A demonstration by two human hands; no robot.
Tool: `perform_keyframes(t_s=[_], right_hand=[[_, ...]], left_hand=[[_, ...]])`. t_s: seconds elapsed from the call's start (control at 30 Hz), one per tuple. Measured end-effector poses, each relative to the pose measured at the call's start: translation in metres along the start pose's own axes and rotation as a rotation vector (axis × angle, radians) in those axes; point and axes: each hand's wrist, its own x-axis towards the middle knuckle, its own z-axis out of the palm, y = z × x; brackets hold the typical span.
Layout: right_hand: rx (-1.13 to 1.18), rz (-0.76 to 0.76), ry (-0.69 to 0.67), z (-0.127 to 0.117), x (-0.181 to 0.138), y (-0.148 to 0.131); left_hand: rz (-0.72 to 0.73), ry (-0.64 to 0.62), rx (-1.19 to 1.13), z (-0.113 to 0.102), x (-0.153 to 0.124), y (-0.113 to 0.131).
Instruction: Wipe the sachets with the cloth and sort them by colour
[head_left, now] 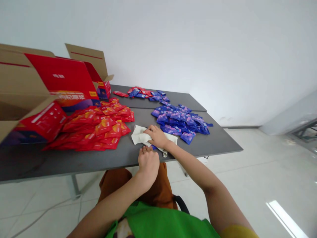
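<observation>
Near the table's front edge, a crumpled off-white cloth (138, 134) lies partly spread. My right hand (158, 136) presses on it from above, with its fingers bent over the fabric. Below that hand, a small part of a blue sachet (153, 147) shows at the cloth. My left hand (148, 162) is right beside it at the edge, fingers curled; what they hold, if anything, is hidden. Just beyond the cloth is a heap of blue-purple sachets (178, 119). To the left lies a larger pile of red sachets (99, 127).
Open red cardboard boxes (71, 82) stand at the left of the dark table (213, 145), flaps raised. Towards the back are mixed red and blue sachets (141, 92). A white wall (198, 49) rises behind. On the floor at lower left runs a cable (47, 210).
</observation>
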Motion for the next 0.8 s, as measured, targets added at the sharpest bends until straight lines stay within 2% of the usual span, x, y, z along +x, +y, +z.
perform_keyframes(t_s=[0.13, 0.2, 0.27, 0.43, 0.5, 0.57, 0.67, 0.73, 0.8], right_hand=[[0.076, -0.078, -0.002, -0.004, -0.044, -0.001], [0.089, -0.063, -0.009, -0.004, -0.049, 0.002], [0.082, -0.033, -0.003, -0.001, -0.038, 0.004], [0.027, 0.099, 0.052, 0.010, 0.019, 0.009], [0.009, 0.114, 0.056, 0.010, 0.026, 0.010], [0.005, 0.062, 0.044, 0.008, 0.017, 0.009], [0.006, -0.015, 0.031, 0.002, -0.015, 0.004], [-0.015, 0.016, 0.044, -0.001, -0.032, -0.003], [-0.050, 0.090, 0.052, -0.002, -0.036, -0.009]], left_hand=[[0.048, -0.047, -0.031, -0.005, -0.001, 0.001], [0.070, -0.059, -0.027, -0.006, 0.000, 0.001], [0.085, -0.050, -0.016, -0.004, 0.002, 0.000], [0.076, -0.031, -0.024, 0.004, 0.006, -0.002], [0.050, -0.040, -0.024, 0.007, 0.005, -0.002], [0.032, -0.041, -0.013, 0.007, 0.001, -0.003], [0.072, -0.046, -0.030, 0.005, -0.004, -0.012], [0.145, -0.038, -0.062, 0.003, -0.005, -0.021], [0.214, -0.038, -0.080, 0.000, -0.003, -0.030]])
